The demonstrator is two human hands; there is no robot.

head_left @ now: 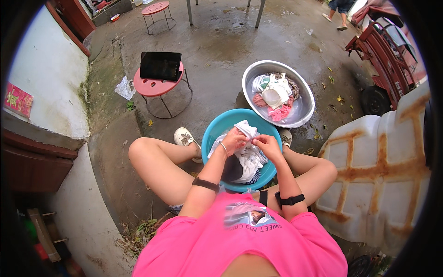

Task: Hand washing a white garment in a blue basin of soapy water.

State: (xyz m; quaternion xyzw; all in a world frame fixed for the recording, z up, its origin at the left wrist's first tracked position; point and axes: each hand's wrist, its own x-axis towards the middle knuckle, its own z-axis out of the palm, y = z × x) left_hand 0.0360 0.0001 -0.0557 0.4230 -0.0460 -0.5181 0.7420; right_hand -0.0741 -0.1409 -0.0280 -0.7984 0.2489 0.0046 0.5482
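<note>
Between my knees sits a turquoise plastic basin point(268, 172) heaped with wet-looking laundry. My left hand point(234, 141), with a bracelet at the wrist, has its fingers closed on a white cloth garment point(245, 128), lifted above the pile. On the same cloth, my right hand point(268, 147) pinches with thumb and fingers close to the left. What kind of garment it is, I cannot tell. Below them in the basin lie more white clothes point(251, 159), a dark piece point(232, 169) and a striped piece point(255, 177).
Beyond stands a metal basin point(304, 109) with white, pink and patterned laundry point(276, 94). A red stool point(157, 87) bears a black tablet point(160, 65); another stool point(155, 8) is farther back. At right are a rust-stained white tank point(369, 161) and a red cart point(383, 57). A person point(340, 11) walks far right.
</note>
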